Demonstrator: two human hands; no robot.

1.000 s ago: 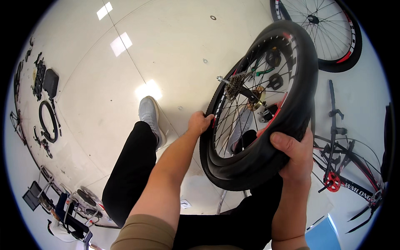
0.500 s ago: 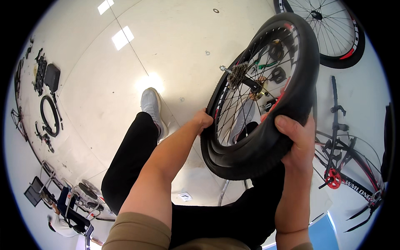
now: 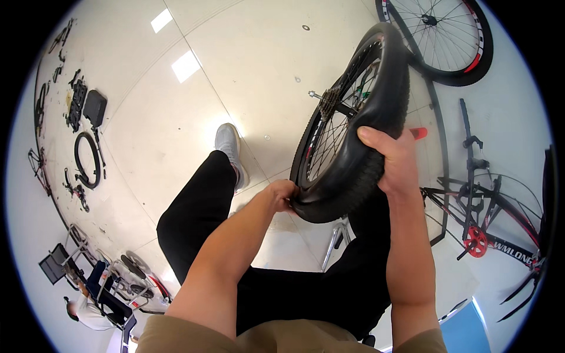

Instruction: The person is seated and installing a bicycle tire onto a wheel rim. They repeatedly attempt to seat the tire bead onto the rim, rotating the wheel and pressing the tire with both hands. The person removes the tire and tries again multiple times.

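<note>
Tilted between my legs is a bicycle wheel with black spokes and a silver cassette [image 3: 329,105]. Its black tire [image 3: 338,191] bulges away from the rim on the near side. My right hand [image 3: 395,156] is wrapped round the tire's right side, thumb pressed on the sidewall. Just past that hand a small red piece [image 3: 419,133] sticks out; I cannot tell whether the hand holds it. My left hand [image 3: 283,195] grips the tire at its lower left, its fingertips partly hidden.
Another wheel [image 3: 471,73] lies at the upper right. A black bicycle frame [image 3: 488,226] with a red chainring rests at the right. Bike parts, including a loose tire [image 3: 87,160], lie on the left. A seated person [image 3: 88,312] is at the lower left. A washer-like ring [image 3: 305,27] lies ahead.
The wheel has turned more edge-on and its near side has risen slightly. My right hand has moved left and up with the tire; my left hand has shifted down along it.
</note>
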